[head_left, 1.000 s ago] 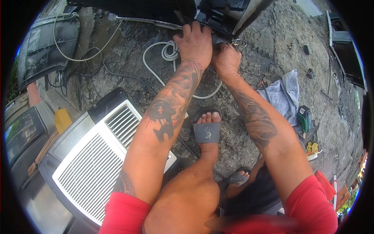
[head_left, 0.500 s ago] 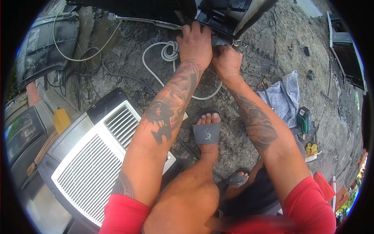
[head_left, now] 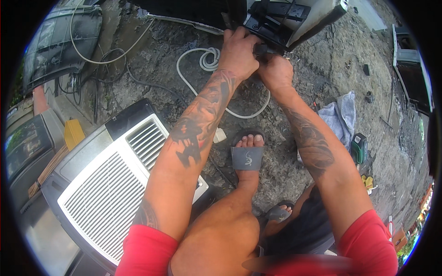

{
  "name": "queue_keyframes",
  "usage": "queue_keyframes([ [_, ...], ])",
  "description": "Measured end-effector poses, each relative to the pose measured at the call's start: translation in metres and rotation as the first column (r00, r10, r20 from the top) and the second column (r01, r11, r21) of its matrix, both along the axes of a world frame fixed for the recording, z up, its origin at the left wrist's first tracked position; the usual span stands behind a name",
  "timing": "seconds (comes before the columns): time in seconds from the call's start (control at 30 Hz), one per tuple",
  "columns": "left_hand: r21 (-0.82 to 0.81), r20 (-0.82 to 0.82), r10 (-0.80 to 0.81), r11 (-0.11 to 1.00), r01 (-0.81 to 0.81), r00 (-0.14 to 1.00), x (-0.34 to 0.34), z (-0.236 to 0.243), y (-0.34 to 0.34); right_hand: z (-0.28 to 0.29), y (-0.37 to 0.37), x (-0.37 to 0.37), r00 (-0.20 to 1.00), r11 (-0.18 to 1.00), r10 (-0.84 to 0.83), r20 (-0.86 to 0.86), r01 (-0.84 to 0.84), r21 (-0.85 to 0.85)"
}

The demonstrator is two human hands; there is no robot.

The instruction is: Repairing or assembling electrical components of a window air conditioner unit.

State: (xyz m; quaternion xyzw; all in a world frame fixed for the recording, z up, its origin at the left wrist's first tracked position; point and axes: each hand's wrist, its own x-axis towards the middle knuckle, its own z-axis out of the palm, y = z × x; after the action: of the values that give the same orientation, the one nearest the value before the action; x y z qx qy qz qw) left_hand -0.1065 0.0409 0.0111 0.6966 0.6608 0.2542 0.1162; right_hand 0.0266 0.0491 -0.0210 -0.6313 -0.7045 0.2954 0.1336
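Both my hands work at the lower edge of a black metal housing (head_left: 276, 23), which looks like the open casing of an appliance. My left hand (head_left: 238, 53) is closed, its fingers bent over that edge. Close beside it, my right hand (head_left: 277, 73) is closed too, its fingertips turned inward and hidden. A small dark piece (head_left: 261, 49) shows between the two hands; I cannot tell its kind or which hand grips it. A coiled white cord (head_left: 211, 59) lies on the ground left of my left hand, with a loop running under my wrists.
A white louvred front panel (head_left: 106, 198) of a window air conditioner lies at lower left. To the right are a grey cloth (head_left: 343, 115) and a green-and-black tool battery (head_left: 358, 148). An off-white plug (head_left: 220, 135) lies near my sandalled foot (head_left: 248, 154). The ground is rough concrete.
The view has shifted slightly, so most things sit a little right and lower. My right hand has turned and its fingers are more hidden. The small dark piece now shows between my hands.
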Motion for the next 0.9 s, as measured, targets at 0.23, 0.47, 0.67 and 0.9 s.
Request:
queue_keyframes([
  [0.23, -0.011, 0.128, -0.057, 0.998, 0.059, 0.99, -0.014, -0.001, -0.006, -0.009, -0.008, 0.001, 0.991, 0.994, -0.097, -0.092, 0.092, -0.057],
  [0.47, -0.225, -0.264, -0.207, 0.963, 0.149, 0.942, -0.003, 0.006, -0.015, -0.027, -0.013, 0.009, 0.986, 0.978, -0.085, -0.143, 0.11, 0.177],
  [0.67, -0.336, -0.312, -0.245, 0.932, 0.134, 0.918, -0.001, 0.01, -0.015, -0.025, -0.014, 0.008, 0.987, 0.978, -0.082, -0.139, 0.107, 0.181],
  [0.9, -0.357, -0.385, -0.275, 0.925, 0.132, 0.881, -0.001, 0.011, -0.014, -0.025, -0.014, 0.006, 0.985, 0.982, -0.078, -0.152, 0.103, 0.159],
])
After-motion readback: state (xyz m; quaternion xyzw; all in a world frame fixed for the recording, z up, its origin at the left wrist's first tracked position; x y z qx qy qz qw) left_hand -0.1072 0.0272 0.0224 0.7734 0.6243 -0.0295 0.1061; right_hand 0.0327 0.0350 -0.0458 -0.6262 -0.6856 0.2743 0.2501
